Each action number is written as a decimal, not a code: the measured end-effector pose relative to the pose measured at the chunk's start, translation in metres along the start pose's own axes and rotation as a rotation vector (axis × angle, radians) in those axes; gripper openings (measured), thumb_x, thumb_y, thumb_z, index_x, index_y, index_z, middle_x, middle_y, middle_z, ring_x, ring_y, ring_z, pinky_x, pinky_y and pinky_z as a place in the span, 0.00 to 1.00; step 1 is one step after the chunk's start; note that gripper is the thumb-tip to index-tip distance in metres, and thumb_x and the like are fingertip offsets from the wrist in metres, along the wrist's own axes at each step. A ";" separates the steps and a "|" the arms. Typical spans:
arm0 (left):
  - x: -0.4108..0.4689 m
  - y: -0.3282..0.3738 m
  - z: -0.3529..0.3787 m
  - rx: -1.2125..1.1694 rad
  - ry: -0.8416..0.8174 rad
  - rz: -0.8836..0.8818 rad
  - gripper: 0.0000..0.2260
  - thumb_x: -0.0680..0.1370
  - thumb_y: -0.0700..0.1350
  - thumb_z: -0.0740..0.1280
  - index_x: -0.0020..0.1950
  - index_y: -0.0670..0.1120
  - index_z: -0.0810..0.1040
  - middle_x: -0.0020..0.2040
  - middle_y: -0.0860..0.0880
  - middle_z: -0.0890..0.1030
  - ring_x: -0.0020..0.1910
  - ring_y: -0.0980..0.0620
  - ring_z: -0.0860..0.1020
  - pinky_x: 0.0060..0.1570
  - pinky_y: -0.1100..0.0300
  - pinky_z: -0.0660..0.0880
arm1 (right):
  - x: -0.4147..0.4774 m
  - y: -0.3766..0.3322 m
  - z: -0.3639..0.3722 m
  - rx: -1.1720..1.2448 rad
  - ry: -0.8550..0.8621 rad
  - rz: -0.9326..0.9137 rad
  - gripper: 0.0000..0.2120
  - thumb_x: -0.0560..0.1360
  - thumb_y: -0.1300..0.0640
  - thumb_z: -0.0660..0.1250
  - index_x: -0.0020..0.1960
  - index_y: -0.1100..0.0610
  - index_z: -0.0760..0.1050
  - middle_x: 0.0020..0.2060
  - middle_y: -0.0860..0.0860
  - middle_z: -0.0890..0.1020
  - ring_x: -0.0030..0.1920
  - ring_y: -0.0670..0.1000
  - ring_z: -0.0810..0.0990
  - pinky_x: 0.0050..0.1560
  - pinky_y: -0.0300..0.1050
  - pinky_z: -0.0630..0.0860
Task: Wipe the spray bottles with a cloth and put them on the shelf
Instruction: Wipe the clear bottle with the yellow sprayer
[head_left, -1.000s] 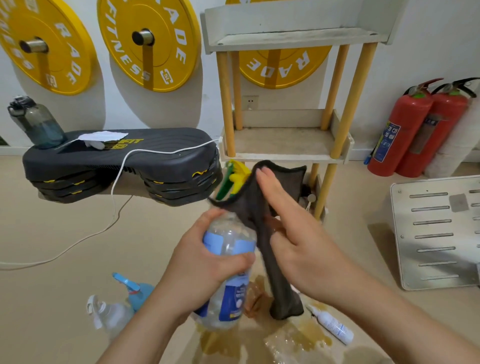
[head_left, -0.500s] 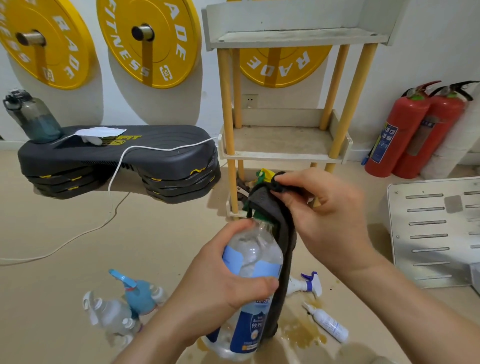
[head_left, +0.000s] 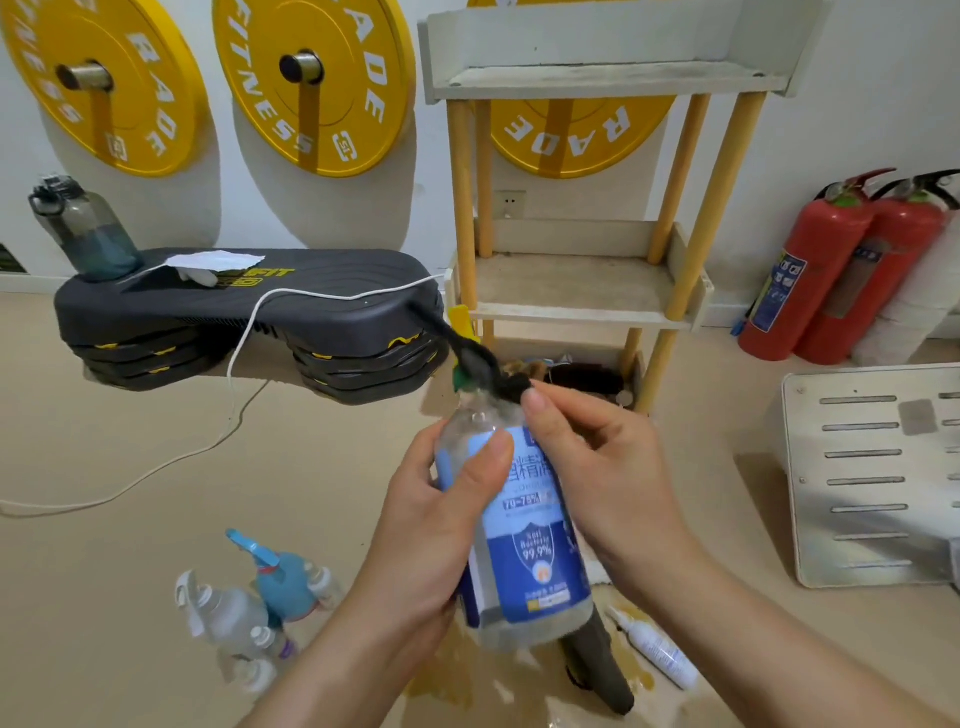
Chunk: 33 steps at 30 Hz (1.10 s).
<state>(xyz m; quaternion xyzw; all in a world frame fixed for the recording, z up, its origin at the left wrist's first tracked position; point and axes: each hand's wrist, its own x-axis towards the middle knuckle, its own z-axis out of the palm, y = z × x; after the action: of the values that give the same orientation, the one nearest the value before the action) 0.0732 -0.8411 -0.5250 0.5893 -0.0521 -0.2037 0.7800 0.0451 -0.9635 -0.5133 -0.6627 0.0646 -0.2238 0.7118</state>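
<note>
Spray bottle (head_left: 519, 525): clear plastic, part full, likely light, slick. Held upright above the floor, left hand (head_left: 431, 525) fingers wrapped round its body; best grip there. Right hand (head_left: 608, 467) fingers pinch soft dark cloth (head_left: 498, 376) at its neck. Shelf (head_left: 576, 283) behind.

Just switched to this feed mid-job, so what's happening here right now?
A person is wiping a clear spray bottle with a blue label. The left hand grips its body while the right hand works a dark cloth around the neck. More spray bottles wait on the floor, and the shelf holds none on its visible upper tiers.
</note>
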 end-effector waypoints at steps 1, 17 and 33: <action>0.001 0.000 0.001 -0.024 0.016 0.014 0.24 0.66 0.52 0.72 0.60 0.46 0.77 0.50 0.40 0.85 0.45 0.43 0.85 0.41 0.52 0.83 | 0.000 0.001 0.000 0.054 0.009 0.045 0.07 0.75 0.57 0.69 0.51 0.48 0.82 0.45 0.43 0.87 0.45 0.41 0.85 0.41 0.33 0.78; 0.022 0.014 -0.011 -0.104 0.162 0.057 0.32 0.65 0.54 0.73 0.67 0.49 0.71 0.55 0.44 0.83 0.45 0.49 0.84 0.42 0.53 0.82 | -0.005 -0.006 0.003 0.341 -0.098 0.299 0.08 0.68 0.55 0.72 0.34 0.59 0.80 0.33 0.52 0.82 0.35 0.46 0.81 0.37 0.35 0.77; 0.026 0.005 -0.016 -0.154 0.065 0.020 0.31 0.63 0.41 0.74 0.65 0.41 0.72 0.49 0.41 0.84 0.41 0.46 0.84 0.37 0.54 0.80 | 0.006 -0.011 -0.019 0.167 -0.058 0.383 0.10 0.74 0.67 0.71 0.54 0.59 0.80 0.54 0.59 0.81 0.51 0.53 0.85 0.43 0.42 0.83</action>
<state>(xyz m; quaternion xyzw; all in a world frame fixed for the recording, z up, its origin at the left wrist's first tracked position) 0.1031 -0.8353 -0.5288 0.5335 -0.0168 -0.1802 0.8262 0.0403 -0.9831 -0.5036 -0.5830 0.1500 -0.0698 0.7955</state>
